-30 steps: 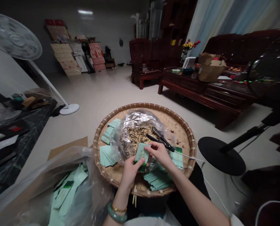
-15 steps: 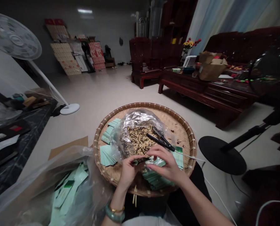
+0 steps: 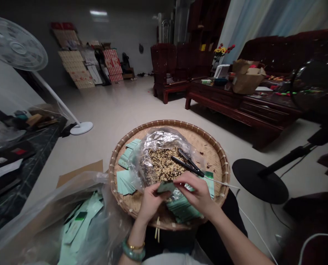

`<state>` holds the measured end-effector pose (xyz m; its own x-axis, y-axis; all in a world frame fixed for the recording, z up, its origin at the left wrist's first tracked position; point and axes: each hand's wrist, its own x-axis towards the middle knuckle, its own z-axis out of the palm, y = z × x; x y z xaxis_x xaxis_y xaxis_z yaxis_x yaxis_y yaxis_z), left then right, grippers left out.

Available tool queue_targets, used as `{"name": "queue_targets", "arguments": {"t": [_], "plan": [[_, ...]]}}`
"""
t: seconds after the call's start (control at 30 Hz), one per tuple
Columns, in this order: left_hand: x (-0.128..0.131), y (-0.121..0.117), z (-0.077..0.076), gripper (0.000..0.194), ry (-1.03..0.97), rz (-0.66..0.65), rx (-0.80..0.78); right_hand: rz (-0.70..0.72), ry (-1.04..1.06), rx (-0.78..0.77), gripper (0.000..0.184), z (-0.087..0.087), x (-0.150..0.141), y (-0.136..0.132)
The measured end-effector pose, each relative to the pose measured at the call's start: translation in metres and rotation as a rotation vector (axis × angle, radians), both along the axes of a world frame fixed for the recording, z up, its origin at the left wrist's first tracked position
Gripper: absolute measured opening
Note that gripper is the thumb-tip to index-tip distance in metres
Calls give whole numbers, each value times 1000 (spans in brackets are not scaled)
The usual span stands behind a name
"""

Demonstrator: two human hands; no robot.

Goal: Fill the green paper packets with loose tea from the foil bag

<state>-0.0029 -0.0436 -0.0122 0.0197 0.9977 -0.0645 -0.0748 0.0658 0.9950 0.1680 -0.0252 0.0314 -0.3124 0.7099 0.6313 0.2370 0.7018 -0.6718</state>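
While pinched, green paper packet: light, bendable; hold by edges.
Left hand, right hand: both pinching it.

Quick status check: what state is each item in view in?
left hand: fingers on the pale green packet
right hand: fingers on the same packet
pale green packet: held up between both hands, tilted
clear plastic bag: open, filled with dried granules
black tong-like tool: lying on the bag, white cord attached
loose green packets: stacked in the woven bamboo tray
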Motion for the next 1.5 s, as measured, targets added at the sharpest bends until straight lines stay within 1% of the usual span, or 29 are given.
{"name": "queue_targets", "arguments": {"t": [0.07, 0.1, 0.13, 0.2, 0.23, 0.33, 0.43, 0.53, 0.63, 0.77, 0.87, 0.97, 1.03, 1.07, 1.1, 1.17, 1.23, 1.3, 1.4, 1.5], "plan": [[2, -1, -2, 24, -20, -18, -71, -140, 13, -149, 16, -10, 2, 10], [3, -1, -4, 26, -54, -12, -123, -210, -3, -202, 21, -17, 4, 17], [4, -1, -5, 29, -102, 2, -179, -286, -47, -215, 26, -24, 8, 24], [6, -2, -7, 34, -202, 33, -277, -443, -222, -147, 38, -38, 16, 38], [6, -2, -8, 37, -240, 45, -306, -500, -321, -117, 43, -45, 21, 45], [7, -2, -7, 40, -297, 60, -329, -577, -577, -120, 50, -60, 29, 60], [7, -1, -6, 41, -316, 55, -330, -586, -751, -154, 50, -66, 29, 72], [6, -1, -6, 41, -304, 59, -320, -561, -833, -182, 51, -65, 30, 84], [3, 1, -9, 42, -279, 74, -287, -522, -822, -186, 52, -65, 36, 91], [0, 2, -12, 42, -251, 77, -288, -448, -862, -167, 58, -66, 40, 89], [2, 1, -11, 42, -236, 84, -294, -436, -873, -180, 58, -65, 39, 87], [3, 0, -8, 41, -220, 81, -289, -460, -750, -211, 56, -61, 40, 88], [2, 0, -7, 42, -208, 81, -286, -458, -593, -241, 54, -55, 43, 87], [1, -1, -6, 42, -200, 83, -284, -433, -502, -277, 52, -51, 46, 86], [1, -1, -6, 41, -192, 84, -281, -380, -413, -333, 50, -46, 48, 84], [1, 0, -7, 41, -178, 83, -277, -191, -273, -507, 47, -35, 51, 77], [2, 1, -8, 41, -169, 74, -278, 32, -206, -687, 49, -22, 51, 70], [4, 2, -8, 39, -154, 54, -274, 167, -198, -802, 51, -11, 49, 64], [7, 3, -8, 37, -107, 7, -251, 239, -222, -904, 49, -2, 44, 60], [8, 3, -8, 37, -68, -26, -236, 258, -215, -948, 45, -2, 38, 61]]}}
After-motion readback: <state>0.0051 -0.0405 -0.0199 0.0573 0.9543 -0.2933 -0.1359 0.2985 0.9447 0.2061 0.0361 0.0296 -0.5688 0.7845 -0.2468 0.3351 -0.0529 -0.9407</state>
